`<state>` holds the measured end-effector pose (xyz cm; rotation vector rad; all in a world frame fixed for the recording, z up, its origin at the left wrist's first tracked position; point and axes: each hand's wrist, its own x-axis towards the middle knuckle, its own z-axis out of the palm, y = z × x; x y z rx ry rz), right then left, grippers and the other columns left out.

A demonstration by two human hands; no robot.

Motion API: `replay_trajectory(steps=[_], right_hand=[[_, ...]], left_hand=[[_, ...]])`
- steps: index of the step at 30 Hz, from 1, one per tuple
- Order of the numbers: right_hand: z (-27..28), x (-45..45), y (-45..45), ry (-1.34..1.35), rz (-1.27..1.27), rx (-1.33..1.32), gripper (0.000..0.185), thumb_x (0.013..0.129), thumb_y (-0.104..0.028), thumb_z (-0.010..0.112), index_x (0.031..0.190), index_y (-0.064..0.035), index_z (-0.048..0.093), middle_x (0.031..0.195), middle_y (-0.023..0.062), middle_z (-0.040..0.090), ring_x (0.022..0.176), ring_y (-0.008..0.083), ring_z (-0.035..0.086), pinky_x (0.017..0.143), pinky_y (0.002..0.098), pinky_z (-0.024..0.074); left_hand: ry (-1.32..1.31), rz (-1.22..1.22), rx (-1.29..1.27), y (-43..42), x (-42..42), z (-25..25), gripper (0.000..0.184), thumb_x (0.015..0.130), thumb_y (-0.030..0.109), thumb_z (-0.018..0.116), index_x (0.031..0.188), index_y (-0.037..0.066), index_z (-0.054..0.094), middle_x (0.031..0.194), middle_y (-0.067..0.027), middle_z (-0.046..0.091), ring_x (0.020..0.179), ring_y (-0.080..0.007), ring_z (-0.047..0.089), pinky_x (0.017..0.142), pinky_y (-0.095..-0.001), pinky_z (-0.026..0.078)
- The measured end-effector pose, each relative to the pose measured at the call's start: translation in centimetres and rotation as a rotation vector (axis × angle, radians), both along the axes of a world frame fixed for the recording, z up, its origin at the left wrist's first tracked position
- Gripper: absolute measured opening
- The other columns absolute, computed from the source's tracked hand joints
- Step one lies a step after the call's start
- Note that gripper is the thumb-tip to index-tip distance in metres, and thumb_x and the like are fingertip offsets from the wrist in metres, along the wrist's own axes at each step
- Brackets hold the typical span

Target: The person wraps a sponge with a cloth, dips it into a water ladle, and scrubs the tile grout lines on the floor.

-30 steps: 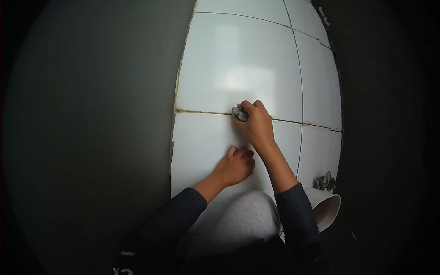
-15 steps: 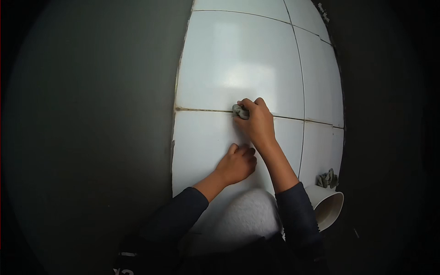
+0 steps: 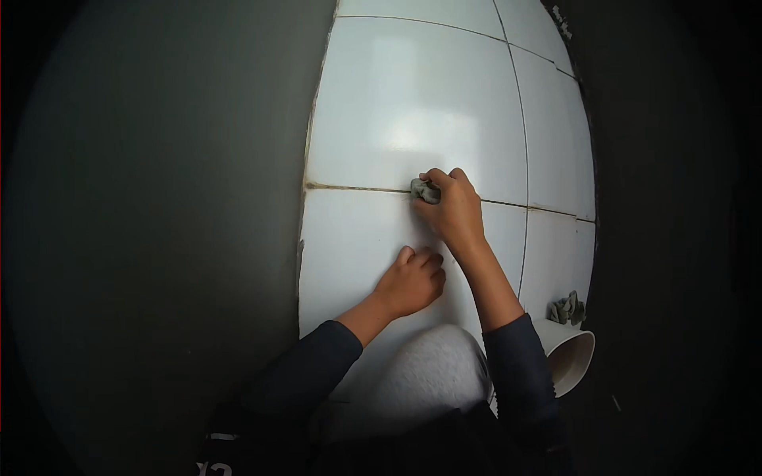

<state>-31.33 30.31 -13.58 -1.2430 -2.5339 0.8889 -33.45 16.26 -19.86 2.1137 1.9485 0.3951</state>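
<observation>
A crumpled grey-green cloth (image 3: 425,191) is pinched in my right hand (image 3: 459,208), pressed on the dark grout line (image 3: 357,189) between two large white tiles (image 3: 349,230). Below it, my left hand (image 3: 413,282) rests on the nearer tile with its fingers curled into a loose fist. Nothing shows in that fist, though its palm is turned out of sight. The grout left of the cloth looks brown and stained.
A white bucket or pot (image 3: 573,361) lies tipped on its side at the lower right. Another crumpled grey-green cloth (image 3: 567,308) lies beside it. My knee (image 3: 432,373) in light grey fabric is close below my hands. Dark floor (image 3: 175,198) borders the tiled strip.
My right hand has moved slightly to the right along the grout line with the cloth. My left hand has hardly moved.
</observation>
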Motion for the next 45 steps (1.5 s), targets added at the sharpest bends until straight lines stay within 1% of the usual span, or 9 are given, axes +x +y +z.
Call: replay_trajectory(steps=[1,8,9,17,22,29,32,37,45], right_hand=[[0.0,1.8,1.0,0.0,-0.035,0.011,0.035,0.069,-0.008,0.074,0.103,-0.0085,0.067,0.09,0.015,0.057,0.08,0.0307,0.063,0.072,0.0386,0.0537],[-0.1,-0.7,-0.3,-0.104,-0.028,0.132,0.035,0.069,-0.01,0.073,0.104,-0.0106,0.071,0.087,0.0147,0.059,0.074,0.0293,0.062,0.069,0.0378,0.0529],[-0.7,-1.8,-0.5,-0.103,0.014,0.208,0.035,0.069,-0.009,0.073,0.104,-0.011,0.071,0.088,0.0152,0.059,0.074,0.03,0.062,0.069,0.0382,0.0528],[0.1,1.8,0.7,-0.048,-0.064,0.091,0.035,0.07,-0.011,0.074,0.105,-0.0102,0.07,0.086,0.0136,0.061,0.078,0.0311,0.063,0.071,0.0384,0.0521],[-0.4,3.7,1.7,-0.049,-0.136,0.122,0.035,0.07,-0.013,0.075,0.105,-0.0083,0.07,0.085,0.013,0.062,0.075,0.0291,0.063,0.07,0.036,0.0529],[-1.0,-4.5,-2.8,-0.009,0.211,0.168,0.034,0.068,-0.006,0.073,0.102,-0.0124,0.069,0.091,0.0131,0.06,0.077,0.0293,0.062,0.069,0.0379,0.0542],[-0.8,-2.9,-1.2,0.07,0.268,0.113,0.035,0.068,-0.005,0.073,0.102,-0.0131,0.069,0.092,0.0116,0.06,0.08,0.0282,0.061,0.069,0.0377,0.0542],[-1.0,2.6,2.2,0.095,0.261,0.206,0.043,0.068,-0.001,0.071,0.108,-0.0169,0.068,0.11,0.0067,0.061,0.095,0.0263,0.058,0.077,0.0358,0.0532],[-2.5,1.3,1.6,0.108,0.404,0.345,0.043,0.075,0.001,0.061,0.112,-0.0183,0.069,0.116,0.0069,0.06,0.095,0.0253,0.057,0.078,0.0351,0.0546]], left_hand=[[-0.043,0.016,0.227,-0.3,0.2,-0.5,0.012,0.081,0.022,0.06,0.081,0.011,0.066,0.097,-0.0024,0.061,0.095,-0.019,0.053,0.08,-0.0366,0.036],[-0.04,0.042,0.247,-0.3,0.2,-0.5,0.013,0.077,0.022,0.062,0.067,0.015,0.061,0.086,0.0009,0.056,0.09,-0.0168,0.051,0.076,-0.035,0.035],[0.022,0.012,0.035,-0.1,0.2,0.7,0.011,0.078,0.022,0.061,0.07,0.015,0.062,0.089,0.0009,0.058,0.09,-0.0167,0.053,0.077,-0.0354,0.036],[-0.049,0.021,0.3,-0.1,0.0,-0.5,0.012,0.078,0.023,0.063,0.073,0.012,0.063,0.092,-0.0008,0.057,0.089,-0.0177,0.049,0.074,-0.0349,0.034],[0.043,-0.013,0.223,-0.3,0.0,-0.3,0.012,0.077,0.023,0.064,0.071,0.013,0.061,0.09,-0.001,0.056,0.085,-0.0178,0.048,0.073,-0.0343,0.034],[-0.211,0.157,0.144,0.5,0.5,-1.0,0.017,0.086,0.021,0.054,0.081,0.009,0.066,0.099,-0.0037,0.061,0.104,-0.0214,0.052,0.085,-0.0388,0.037],[-0.026,0.04,0.045,-0.2,0.4,-0.1,0.017,0.085,0.02,0.054,0.078,0.01,0.066,0.099,-0.0034,0.061,0.105,-0.0208,0.052,0.085,-0.0387,0.037],[0.013,0.011,0.293,-0.1,0.0,-0.3,0.014,0.077,0.022,0.062,0.067,0.013,0.059,0.083,-0.0005,0.052,0.083,-0.0181,0.047,0.072,-0.0349,0.034],[0.015,0.029,0.309,-0.1,-0.1,-0.3,0.014,0.078,0.024,0.062,0.07,0.013,0.06,0.084,-0.0007,0.054,0.083,-0.0181,0.048,0.073,-0.0356,0.034]])
